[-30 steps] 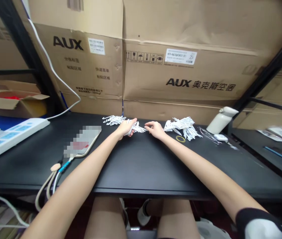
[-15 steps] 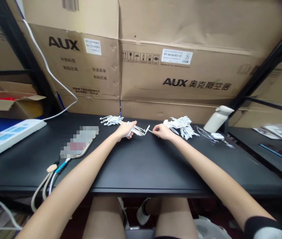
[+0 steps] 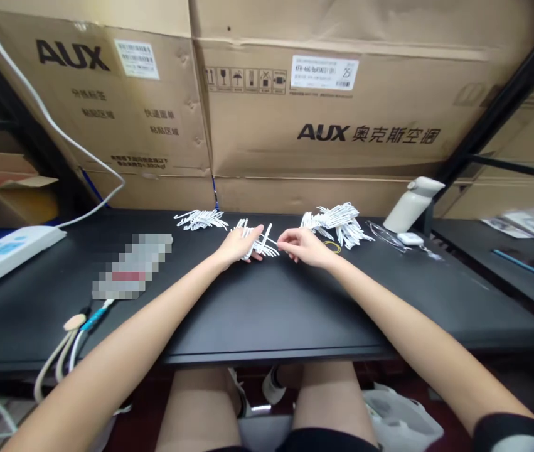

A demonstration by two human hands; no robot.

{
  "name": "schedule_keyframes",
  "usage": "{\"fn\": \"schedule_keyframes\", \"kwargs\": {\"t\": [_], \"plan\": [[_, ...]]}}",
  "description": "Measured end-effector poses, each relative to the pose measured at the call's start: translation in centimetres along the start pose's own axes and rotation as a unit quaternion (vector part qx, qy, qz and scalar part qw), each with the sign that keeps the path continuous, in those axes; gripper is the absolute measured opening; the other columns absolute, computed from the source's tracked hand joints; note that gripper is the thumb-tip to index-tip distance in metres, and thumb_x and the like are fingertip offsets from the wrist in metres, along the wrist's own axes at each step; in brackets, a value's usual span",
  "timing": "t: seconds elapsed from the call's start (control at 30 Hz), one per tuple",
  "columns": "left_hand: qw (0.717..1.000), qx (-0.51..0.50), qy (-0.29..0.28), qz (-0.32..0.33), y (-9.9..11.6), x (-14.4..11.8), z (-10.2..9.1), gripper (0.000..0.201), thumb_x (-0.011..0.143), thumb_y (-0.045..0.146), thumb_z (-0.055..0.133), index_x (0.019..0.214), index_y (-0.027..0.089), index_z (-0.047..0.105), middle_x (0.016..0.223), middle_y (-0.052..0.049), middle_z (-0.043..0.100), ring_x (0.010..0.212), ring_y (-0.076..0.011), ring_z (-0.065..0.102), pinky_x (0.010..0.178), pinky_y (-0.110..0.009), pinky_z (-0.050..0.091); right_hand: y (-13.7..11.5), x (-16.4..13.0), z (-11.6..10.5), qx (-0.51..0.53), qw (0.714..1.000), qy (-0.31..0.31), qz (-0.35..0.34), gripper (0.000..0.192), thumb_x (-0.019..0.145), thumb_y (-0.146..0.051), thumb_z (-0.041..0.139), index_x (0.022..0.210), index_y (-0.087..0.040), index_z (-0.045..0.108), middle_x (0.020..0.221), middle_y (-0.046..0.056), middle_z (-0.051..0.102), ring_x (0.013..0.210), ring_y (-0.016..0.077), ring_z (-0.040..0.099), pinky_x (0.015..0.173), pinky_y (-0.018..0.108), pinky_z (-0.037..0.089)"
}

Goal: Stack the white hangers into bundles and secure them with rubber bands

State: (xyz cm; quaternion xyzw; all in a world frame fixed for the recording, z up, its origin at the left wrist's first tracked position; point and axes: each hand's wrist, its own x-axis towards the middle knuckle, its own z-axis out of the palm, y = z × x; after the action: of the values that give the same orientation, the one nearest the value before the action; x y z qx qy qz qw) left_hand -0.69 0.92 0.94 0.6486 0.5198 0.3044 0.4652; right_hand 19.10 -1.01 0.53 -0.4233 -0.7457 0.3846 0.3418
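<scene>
My left hand (image 3: 234,246) is closed round a bunch of thin white hooks (image 3: 269,250), bent wire-like pieces whose ends stick out on both sides of the fingers. Just to its right, my right hand (image 3: 305,247) pinches the end of one thin white hook (image 3: 271,240), which reaches over to the bunch. A small pile of the same hooks (image 3: 201,220) lies behind my left hand. Beyond my right hand is a larger heap of hooks (image 3: 339,221). A yellow rubber band (image 3: 332,246) lies beside my right wrist, partly covered.
On the left of the black table (image 3: 267,320) are a blurred-out phone (image 3: 135,267) with a cable and a white power strip (image 3: 17,254). A white bottle (image 3: 410,206) and a small white case (image 3: 410,239) stand at the right. Cardboard boxes (image 3: 257,144) wall off the back.
My head view has shifted slightly down and right. The right hand has come closer to the bunch with its hook. The rubber band now shows beside my right wrist.
</scene>
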Motion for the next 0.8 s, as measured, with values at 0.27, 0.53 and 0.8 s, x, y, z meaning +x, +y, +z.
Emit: {"fn": "schedule_keyframes", "kwargs": {"t": [0.27,0.53,0.8], "plan": [[1.000,-0.002,-0.008,0.015,0.3,-0.4,0.6,0.054,0.083,0.062,0.044,0.078,0.012,0.063,0.074,-0.010,0.070,0.059,-0.0187,0.067,0.045,-0.022,0.046,-0.9,-0.3,0.6,0.035,0.999,0.014,0.008,0.020,0.073,-0.033,0.061,0.074,-0.013,0.061,0.057,-0.001,0.054,0.044,0.0074,0.047,0.039,0.019,0.040],[0.999,-0.022,-0.016,0.016,0.3,-0.4,0.7,0.052,0.079,0.063,0.051,0.072,0.013,0.061,0.067,-0.011,0.069,0.050,-0.0166,0.063,0.042,-0.022,0.044,-1.2,-0.5,0.9,0.042,0.999,0.016,0.007,0.019,0.071,-0.032,0.064,0.070,-0.013,0.063,0.058,0.000,0.058,0.045,0.0073,0.046,0.040,0.019,0.039],[0.999,-0.044,-0.002,0.016,0.1,0.1,-1.1,0.040,0.079,0.054,0.056,0.071,0.015,0.059,0.049,-0.001,0.056,0.038,-0.0116,0.051,0.040,-0.022,0.041,-0.3,0.3,2.0,0.082,0.994,0.062,0.024,0.026,0.076,-0.039,0.060,0.073,-0.013,0.063,0.057,0.000,0.058,0.040,0.0062,0.045,0.040,0.019,0.041]]}}
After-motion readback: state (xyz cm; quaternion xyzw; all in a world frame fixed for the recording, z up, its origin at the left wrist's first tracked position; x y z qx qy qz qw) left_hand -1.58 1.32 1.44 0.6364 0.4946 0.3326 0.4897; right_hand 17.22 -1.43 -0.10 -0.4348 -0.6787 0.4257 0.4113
